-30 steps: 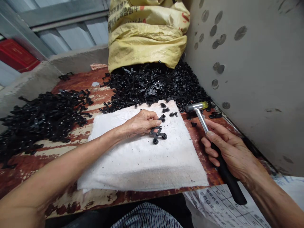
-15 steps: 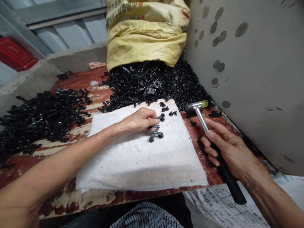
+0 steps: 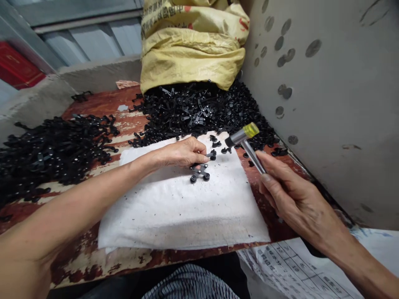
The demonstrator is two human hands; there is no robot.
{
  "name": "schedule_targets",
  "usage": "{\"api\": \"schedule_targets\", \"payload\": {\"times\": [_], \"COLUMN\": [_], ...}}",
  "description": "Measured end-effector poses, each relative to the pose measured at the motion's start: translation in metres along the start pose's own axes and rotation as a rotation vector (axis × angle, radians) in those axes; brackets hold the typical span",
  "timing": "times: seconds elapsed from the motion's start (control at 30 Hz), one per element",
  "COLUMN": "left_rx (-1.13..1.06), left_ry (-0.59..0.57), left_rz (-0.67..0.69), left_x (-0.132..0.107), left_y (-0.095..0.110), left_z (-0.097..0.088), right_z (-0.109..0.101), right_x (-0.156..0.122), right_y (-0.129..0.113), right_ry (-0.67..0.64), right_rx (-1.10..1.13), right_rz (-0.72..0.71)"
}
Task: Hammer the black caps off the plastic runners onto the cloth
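Observation:
My left hand [image 3: 188, 151] pinches a black jointed linkage [image 3: 200, 170] against a white cloth [image 3: 149, 216]. Small round caps sit on the linkage's ends, two at the near side and one by my fingertips; the rest of it is under my hand. My right hand [image 3: 289, 195] is wrapped round the handle of a mallet [image 3: 245, 136] with a metal neck. The mallet's head has a black face turned towards the linkage and a yellow face pointing away, and it is held up apart from the linkage. Several loose black caps [image 3: 215, 144] lie on the cloth's far edge.
A yellow woven sack [image 3: 193, 62] spills a large heap of black parts [image 3: 174, 114] at the back. Another pile of black linkages [image 3: 62, 153] lies to the left. A grey spotted wall [image 3: 327, 104] closes the right side. Printed white sacking [image 3: 289, 270] hangs near my right arm.
My right hand has swung the mallet to the left and tilted its head, bringing the black face nearer the linkage. The linkage and my left hand have shifted slightly left in view.

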State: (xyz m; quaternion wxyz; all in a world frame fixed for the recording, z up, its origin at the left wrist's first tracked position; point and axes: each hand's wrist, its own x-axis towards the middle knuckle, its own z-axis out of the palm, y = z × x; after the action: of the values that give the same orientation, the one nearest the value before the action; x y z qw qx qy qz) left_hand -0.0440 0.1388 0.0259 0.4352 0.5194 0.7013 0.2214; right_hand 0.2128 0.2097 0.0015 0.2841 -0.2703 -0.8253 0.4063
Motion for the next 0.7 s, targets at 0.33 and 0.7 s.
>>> {"api": "schedule_targets", "payload": {"times": [0.33, 0.7], "left_rx": [-0.028, -0.091], "left_ry": [0.021, 0.009], "left_rz": [0.051, 0.034], "left_x": [0.001, 0.000], "left_y": [-0.004, -0.005], "left_z": [0.002, 0.004], "right_z": [0.009, 0.009], "right_x": [0.006, 0.003], "right_y": [-0.006, -0.006], "right_ry": [-0.077, -0.031], "right_rx": [-0.279, -0.234], "right_rz": [-0.249, -0.236]}}
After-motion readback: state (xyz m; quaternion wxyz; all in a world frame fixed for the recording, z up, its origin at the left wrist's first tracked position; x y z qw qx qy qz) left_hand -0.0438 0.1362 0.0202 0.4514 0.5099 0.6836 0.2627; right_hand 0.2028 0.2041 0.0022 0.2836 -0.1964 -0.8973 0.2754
